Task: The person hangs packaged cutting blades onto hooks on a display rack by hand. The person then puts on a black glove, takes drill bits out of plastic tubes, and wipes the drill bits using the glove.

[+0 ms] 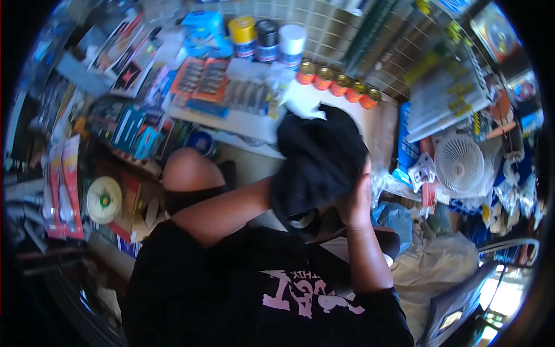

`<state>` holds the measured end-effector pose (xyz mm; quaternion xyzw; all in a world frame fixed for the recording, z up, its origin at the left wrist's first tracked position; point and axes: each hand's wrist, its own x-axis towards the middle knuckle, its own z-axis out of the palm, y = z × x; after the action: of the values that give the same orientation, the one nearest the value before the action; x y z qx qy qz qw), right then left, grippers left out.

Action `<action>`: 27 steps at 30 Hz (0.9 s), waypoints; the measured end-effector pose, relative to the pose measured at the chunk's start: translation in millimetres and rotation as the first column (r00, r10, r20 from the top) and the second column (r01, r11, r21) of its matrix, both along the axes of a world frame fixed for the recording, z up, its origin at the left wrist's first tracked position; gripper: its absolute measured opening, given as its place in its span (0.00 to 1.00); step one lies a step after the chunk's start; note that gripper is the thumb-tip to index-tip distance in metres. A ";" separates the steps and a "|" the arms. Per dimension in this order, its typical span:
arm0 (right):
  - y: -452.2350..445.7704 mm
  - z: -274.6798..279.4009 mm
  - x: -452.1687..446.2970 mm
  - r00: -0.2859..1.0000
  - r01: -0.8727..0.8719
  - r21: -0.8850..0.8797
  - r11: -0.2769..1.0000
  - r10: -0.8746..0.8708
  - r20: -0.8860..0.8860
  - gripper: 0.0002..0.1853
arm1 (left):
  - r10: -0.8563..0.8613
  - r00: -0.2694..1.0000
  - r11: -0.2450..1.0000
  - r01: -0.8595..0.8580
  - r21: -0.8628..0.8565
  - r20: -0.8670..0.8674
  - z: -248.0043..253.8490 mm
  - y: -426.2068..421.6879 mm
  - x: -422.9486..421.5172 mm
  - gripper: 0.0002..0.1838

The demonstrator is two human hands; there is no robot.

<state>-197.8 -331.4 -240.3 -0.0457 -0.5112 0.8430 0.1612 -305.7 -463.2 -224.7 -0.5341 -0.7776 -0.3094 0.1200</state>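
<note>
The black cloth [321, 159] is at the centre of the frame, bunched, and its long axis goes roughly up and down there. The right hand [359, 194] touches its right edge from the side; this hand is partly hidden, so whether it pinches, I cannot tell. The left hand is covered by the cloth; its state I also cannot tell.

The right hand [359, 199] touches the edge of a bunched black cloth [321, 156], which hides the left hand. Beyond stand five small orange-red tins with gold tops [340, 86] and three cylindrical cans, yellow-, black- and white-topped [267, 41].
</note>
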 end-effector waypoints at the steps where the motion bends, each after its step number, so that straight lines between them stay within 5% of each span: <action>1: -1.5 -15.7 3.6 0.992 -0.116 -0.305 0.945 0.128 0.020 0.42 | -0.087 0.996 0.995 0.087 -0.052 0.009 -5.1 -1.7 1.1 0.32; 2: 14.6 -60.0 16.2 0.985 -0.149 -0.318 0.936 0.170 0.039 0.39 | -0.179 0.984 0.979 0.180 -0.097 0.021 -10.2 -2.4 1.3 0.32; 4: 11.7 -63.4 20.0 0.984 -0.145 -0.366 0.919 0.173 0.047 0.38 | -0.272 0.947 0.907 0.311 -0.285 0.169 0.4 -6.6 0.3 0.31; 5: 11.5 -63.5 23.1 0.985 -0.135 -0.362 0.922 0.165 0.053 0.38 | -0.292 0.952 0.928 0.306 -0.210 0.097 0.6 -12.4 -1.3 0.28; 8: 11.3 -53.8 27.2 0.993 -0.091 -0.310 0.947 0.108 0.040 0.37 | -0.321 0.916 0.947 0.305 0.103 0.240 5.9 -29.2 -21.5 0.20; 11: 17.4 -40.4 26.8 0.999 -0.032 -0.221 0.975 0.034 0.004 0.37 | -0.248 0.938 0.959 0.202 0.199 0.244 31.5 -46.3 -28.2 0.16; 13: 19.7 -31.8 28.1 1.000 -0.005 -0.182 0.983 0.003 -0.012 0.36 | -0.248 0.865 0.968 0.202 0.150 0.436 46.4 -59.3 -26.5 0.14; 15: 21.0 -27.2 29.3 1.000 0.017 -0.165 0.986 -0.021 -0.021 0.36 | -0.559 0.491 0.826 0.264 0.497 0.668 49.5 -64.7 -12.8 0.20; 16: 21.5 -25.7 30.0 0.999 0.028 -0.155 0.988 -0.032 -0.024 0.35 | -0.748 0.130 0.659 0.255 0.708 0.650 69.0 -70.2 12.8 0.30; 19: 21.9 -28.3 28.0 0.998 0.056 -0.129 0.990 -0.060 -0.021 0.35 | -0.907 -0.235 0.208 0.471 0.857 0.349 109.0 -68.0 54.0 0.50; 22: 21.7 -31.6 22.3 0.998 0.067 -0.117 0.991 -0.068 -0.008 0.34 | -0.931 -0.186 0.150 0.590 0.793 0.315 145.1 -69.1 79.0 0.46; 24: 20.5 -34.2 17.8 0.997 0.075 -0.101 0.992 -0.076 -0.011 0.34 | -0.933 -0.106 0.251 0.493 0.833 0.344 173.5 -66.6 78.8 0.58; 27: 19.5 -33.6 16.2 0.995 0.095 -0.057 0.994 -0.096 -0.021 0.33 | -0.948 0.211 0.306 0.408 0.860 0.237 150.5 -59.4 115.4 0.64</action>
<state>-181.6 -311.9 -273.9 -0.0644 -0.4828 0.8487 0.2062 -190.3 -522.6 -74.2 -0.5861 -0.2312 -0.7511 -0.1975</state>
